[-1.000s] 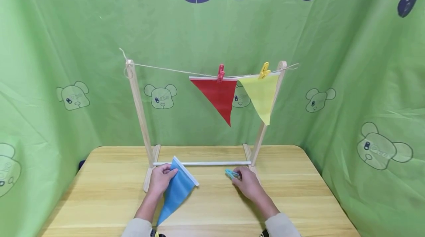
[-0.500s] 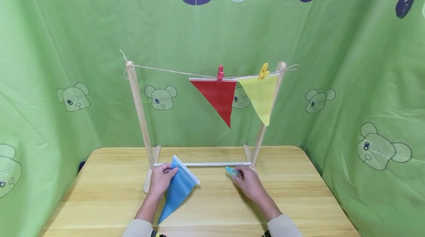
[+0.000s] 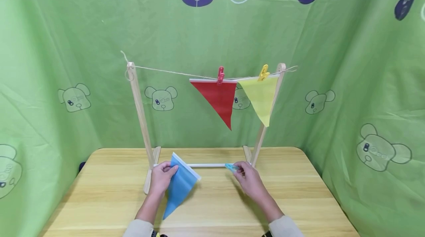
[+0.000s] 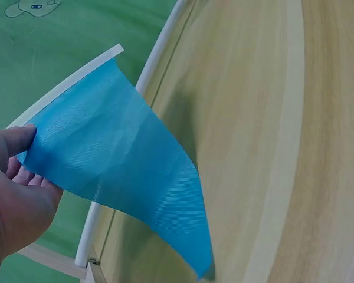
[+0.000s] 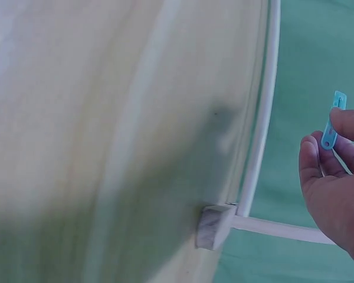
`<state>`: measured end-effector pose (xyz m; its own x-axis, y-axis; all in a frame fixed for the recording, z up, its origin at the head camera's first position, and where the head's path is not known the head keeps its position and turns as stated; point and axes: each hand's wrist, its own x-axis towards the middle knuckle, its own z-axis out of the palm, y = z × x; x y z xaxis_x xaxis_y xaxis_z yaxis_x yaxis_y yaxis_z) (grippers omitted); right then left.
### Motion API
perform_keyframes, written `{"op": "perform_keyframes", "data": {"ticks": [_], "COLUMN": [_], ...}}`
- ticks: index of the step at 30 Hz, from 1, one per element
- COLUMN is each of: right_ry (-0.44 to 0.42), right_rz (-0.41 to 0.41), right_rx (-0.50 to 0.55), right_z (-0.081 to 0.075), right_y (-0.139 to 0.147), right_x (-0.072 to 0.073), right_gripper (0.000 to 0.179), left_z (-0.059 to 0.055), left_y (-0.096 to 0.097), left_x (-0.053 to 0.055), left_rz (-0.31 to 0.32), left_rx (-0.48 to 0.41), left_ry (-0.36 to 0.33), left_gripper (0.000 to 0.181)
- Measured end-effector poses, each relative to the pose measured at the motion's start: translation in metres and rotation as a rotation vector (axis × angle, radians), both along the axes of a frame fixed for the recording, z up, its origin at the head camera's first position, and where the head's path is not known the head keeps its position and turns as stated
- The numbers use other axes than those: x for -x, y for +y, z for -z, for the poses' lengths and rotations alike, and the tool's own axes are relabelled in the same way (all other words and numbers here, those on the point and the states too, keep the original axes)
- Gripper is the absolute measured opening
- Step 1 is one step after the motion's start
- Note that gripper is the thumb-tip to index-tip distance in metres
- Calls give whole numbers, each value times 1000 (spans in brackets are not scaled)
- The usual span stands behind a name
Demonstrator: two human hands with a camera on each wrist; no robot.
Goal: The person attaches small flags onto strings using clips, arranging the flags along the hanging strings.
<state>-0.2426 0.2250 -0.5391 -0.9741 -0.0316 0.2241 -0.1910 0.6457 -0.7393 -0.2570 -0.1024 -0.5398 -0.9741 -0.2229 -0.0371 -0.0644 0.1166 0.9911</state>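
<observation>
My left hand (image 3: 161, 178) pinches a blue triangular pennant (image 3: 180, 183) near one end of its white-edged top, thumb in front. In the left wrist view the pennant (image 4: 121, 141) hangs slanted, its tip over the wood. Between thumb and fingers of my right hand (image 3: 249, 180) is a light blue clothespin (image 3: 230, 167), pointing left. The right wrist view shows the clothespin (image 5: 333, 121) under the thumb. Behind the hands, a red pennant (image 3: 219, 98) hangs from a string (image 3: 166, 70) by a red clothespin (image 3: 220, 75). Beside it a yellow pennant (image 3: 262, 97) hangs by a yellow clothespin (image 3: 263, 72).
Two wooden posts (image 3: 139, 111) hold the string ends, joined low down by a white rod (image 3: 207, 165) just behind the hands. The stand rests on a wooden table (image 3: 292, 200). A green printed curtain (image 3: 212, 38) surrounds the back and sides.
Both hands have risen slightly. The blue pennant has lifted with the left hand, and the clothespin in the right hand now overlaps the white rod.
</observation>
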Motion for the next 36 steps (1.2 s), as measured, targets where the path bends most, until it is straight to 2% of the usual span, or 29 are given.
{"op": "perform_keyframes", "data": {"ticks": [7,17,27,36], "right_ry": [13,25,69,84], "right_rz": [-8,-17,-37,-29], "right_rx": [-1,11,13,13], "right_z": [-14,-26,-38,-49], "right_y": [-2,-3,-4,-7], "right_x": [-1,-4,-4,-5], "right_gripper": [26,27,30,29], "left_z": [-10,-17,-30,-36], "left_y": [2,4,5,9], "left_x": [-2,-3,-2,1], "left_rz": [-10,-7,-3,-14], "left_rx": [-29,-44,-55,-63], "left_ry": [11,26,56,78], "left_gripper": [23,24,26,26]}}
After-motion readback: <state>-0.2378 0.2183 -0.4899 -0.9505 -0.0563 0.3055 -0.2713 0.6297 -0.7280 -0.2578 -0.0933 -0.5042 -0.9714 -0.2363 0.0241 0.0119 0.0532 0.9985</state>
